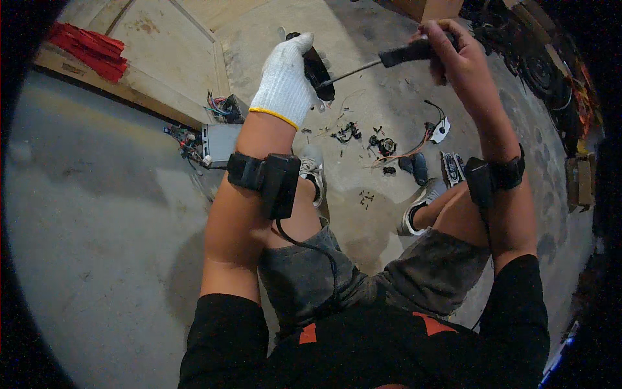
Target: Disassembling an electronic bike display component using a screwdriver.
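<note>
My left hand, in a white knit glove with a yellow cuff, is closed around a black, elongated part and holds it above the floor. Much of that part is behind the glove, so its kind cannot be made out. My bare right hand grips the black handle of a screwdriver. The shaft slants down to the left, and its tip meets the lower end of the black part. Whether the tip sits on a screw is too small to see.
Between my feet lie small screws, a round black part with wires and a dark blue piece. A grey metal box with cables stands left, beside a wooden panel bearing red cloth. Dark clutter lines the right.
</note>
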Action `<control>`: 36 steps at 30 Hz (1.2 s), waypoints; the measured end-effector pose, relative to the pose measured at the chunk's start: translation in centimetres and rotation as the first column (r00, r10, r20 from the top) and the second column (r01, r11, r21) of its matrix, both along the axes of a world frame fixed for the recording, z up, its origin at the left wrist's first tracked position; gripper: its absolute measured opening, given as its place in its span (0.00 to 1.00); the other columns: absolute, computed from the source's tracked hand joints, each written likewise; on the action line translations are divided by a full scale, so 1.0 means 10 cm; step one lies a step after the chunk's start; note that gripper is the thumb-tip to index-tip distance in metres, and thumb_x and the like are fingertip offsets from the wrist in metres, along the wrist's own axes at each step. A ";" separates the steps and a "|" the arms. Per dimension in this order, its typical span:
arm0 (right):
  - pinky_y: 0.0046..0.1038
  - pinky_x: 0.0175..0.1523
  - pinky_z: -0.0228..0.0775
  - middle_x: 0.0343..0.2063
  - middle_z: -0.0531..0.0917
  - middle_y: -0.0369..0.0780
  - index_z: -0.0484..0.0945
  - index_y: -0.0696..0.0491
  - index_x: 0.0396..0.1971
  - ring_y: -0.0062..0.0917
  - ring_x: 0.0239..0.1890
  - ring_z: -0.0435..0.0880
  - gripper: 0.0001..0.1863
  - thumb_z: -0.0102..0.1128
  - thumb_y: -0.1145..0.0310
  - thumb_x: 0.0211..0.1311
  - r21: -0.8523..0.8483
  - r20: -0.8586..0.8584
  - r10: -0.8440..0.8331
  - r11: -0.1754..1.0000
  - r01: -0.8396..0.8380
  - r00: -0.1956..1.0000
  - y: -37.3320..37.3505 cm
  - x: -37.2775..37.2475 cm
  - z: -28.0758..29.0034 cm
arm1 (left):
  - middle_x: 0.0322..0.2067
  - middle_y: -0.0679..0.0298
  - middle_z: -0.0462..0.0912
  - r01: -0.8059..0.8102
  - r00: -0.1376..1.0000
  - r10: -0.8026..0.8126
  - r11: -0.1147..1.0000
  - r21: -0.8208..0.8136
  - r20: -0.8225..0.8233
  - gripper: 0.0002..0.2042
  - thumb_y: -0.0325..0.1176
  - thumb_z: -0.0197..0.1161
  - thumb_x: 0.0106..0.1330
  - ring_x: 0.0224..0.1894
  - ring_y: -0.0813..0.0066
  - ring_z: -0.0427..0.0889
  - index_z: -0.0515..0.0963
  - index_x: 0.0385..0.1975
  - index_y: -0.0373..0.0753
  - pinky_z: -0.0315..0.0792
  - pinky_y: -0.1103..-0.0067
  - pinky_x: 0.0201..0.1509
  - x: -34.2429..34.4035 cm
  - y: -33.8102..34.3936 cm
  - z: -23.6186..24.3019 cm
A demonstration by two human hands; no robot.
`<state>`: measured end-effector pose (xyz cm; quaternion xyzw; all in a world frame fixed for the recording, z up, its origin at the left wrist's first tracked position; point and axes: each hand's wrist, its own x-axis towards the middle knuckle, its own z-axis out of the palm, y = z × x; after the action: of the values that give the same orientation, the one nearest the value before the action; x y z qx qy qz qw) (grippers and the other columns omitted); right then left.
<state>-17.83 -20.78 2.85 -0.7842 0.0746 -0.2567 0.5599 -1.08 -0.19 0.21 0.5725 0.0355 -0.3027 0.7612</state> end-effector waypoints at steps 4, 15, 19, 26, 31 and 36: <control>0.20 0.35 0.70 0.40 0.82 0.36 0.74 0.55 0.53 0.16 0.32 0.79 0.20 0.60 0.59 0.68 -0.154 -0.044 -0.029 0.988 0.022 0.999 0.00 0.02 0.02 | 0.35 0.55 0.83 0.028 0.998 -0.026 0.999 -0.030 0.052 0.12 0.42 0.61 0.65 0.37 0.54 0.83 0.76 0.40 0.41 0.72 0.50 0.39 -0.05 0.01 0.02; 0.18 0.33 0.68 0.36 0.81 0.35 0.74 0.55 0.52 0.16 0.31 0.77 0.19 0.63 0.61 0.65 -0.017 -0.213 -0.048 0.999 0.045 0.976 -0.11 0.00 0.05 | 0.33 0.56 0.82 0.021 0.997 -0.029 0.994 -0.111 -0.070 0.09 0.40 0.60 0.66 0.36 0.54 0.83 0.74 0.38 0.42 0.75 0.51 0.41 -0.09 -0.08 0.04; 0.17 0.24 0.62 0.27 0.82 0.34 0.75 0.54 0.48 0.12 0.20 0.72 0.18 0.63 0.58 0.66 -0.219 0.305 -0.070 0.965 0.141 0.950 -0.04 0.06 -0.08 | 0.33 0.57 0.81 0.023 0.999 -0.027 0.992 -0.122 -0.036 0.09 0.39 0.59 0.67 0.36 0.54 0.83 0.73 0.38 0.41 0.76 0.52 0.40 -0.09 -0.08 0.03; 0.16 0.25 0.61 0.28 0.82 0.36 0.76 0.54 0.45 0.12 0.21 0.72 0.18 0.66 0.57 0.64 0.040 0.031 -0.120 0.992 0.119 0.992 -0.03 -0.06 0.01 | 0.32 0.57 0.81 0.027 0.997 -0.034 0.994 -0.108 -0.062 0.08 0.37 0.59 0.68 0.35 0.53 0.82 0.73 0.38 0.40 0.76 0.51 0.39 -0.06 -0.13 -0.02; 0.16 0.26 0.62 0.26 0.81 0.34 0.77 0.53 0.43 0.11 0.22 0.71 0.18 0.67 0.56 0.63 0.120 0.085 -0.204 0.974 0.193 0.975 -0.01 -0.02 -0.02 | 0.34 0.54 0.81 -0.006 0.995 -0.008 0.990 -0.141 -0.099 0.10 0.38 0.59 0.68 0.36 0.52 0.82 0.71 0.39 0.39 0.77 0.49 0.42 -0.05 -0.18 -0.03; 0.15 0.26 0.62 0.26 0.79 0.33 0.77 0.53 0.43 0.11 0.23 0.71 0.19 0.67 0.56 0.62 0.170 0.099 -0.249 0.958 0.230 0.963 -0.03 -0.04 -0.02 | 0.36 0.51 0.79 0.005 0.992 -0.028 0.983 -0.184 -0.125 0.12 0.39 0.58 0.69 0.39 0.45 0.82 0.70 0.40 0.36 0.77 0.45 0.44 -0.14 -0.22 0.01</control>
<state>-18.26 -21.09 2.68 -0.7060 0.1556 -0.3625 0.5882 -2.47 -2.40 0.27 0.4798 0.0511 -0.3467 0.8043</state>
